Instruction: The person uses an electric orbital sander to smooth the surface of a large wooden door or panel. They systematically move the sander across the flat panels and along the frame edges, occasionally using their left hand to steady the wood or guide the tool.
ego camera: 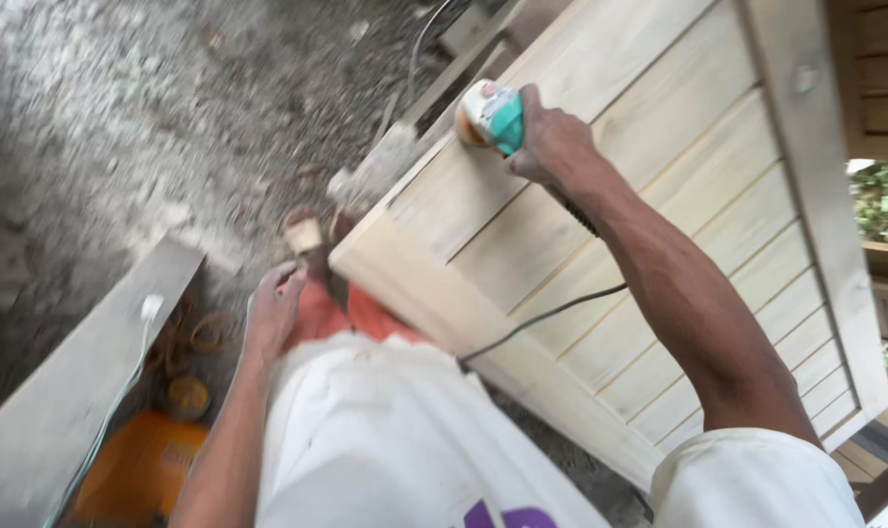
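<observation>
The right hand point(551, 142) is clamping a teal-and-white power sander point(491, 115) at the pale slatted wooden panel's point(659, 244) far-left edge; its trailing black cord point(541, 318) risks snagging, while the left hand point(273, 311), loosely curled, is resting near the thigh.

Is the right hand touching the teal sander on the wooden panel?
Touching. The head view shows the right hand wrapped around the teal sander, no gap between them, over the wooden panel.

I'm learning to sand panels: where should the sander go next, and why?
Probably draw the sander back along the plank toward the body. The right hand has it at the far corner of the slatted wooden panel, with the cord trailing across the planks; the left hand hangs off the panel.
</observation>
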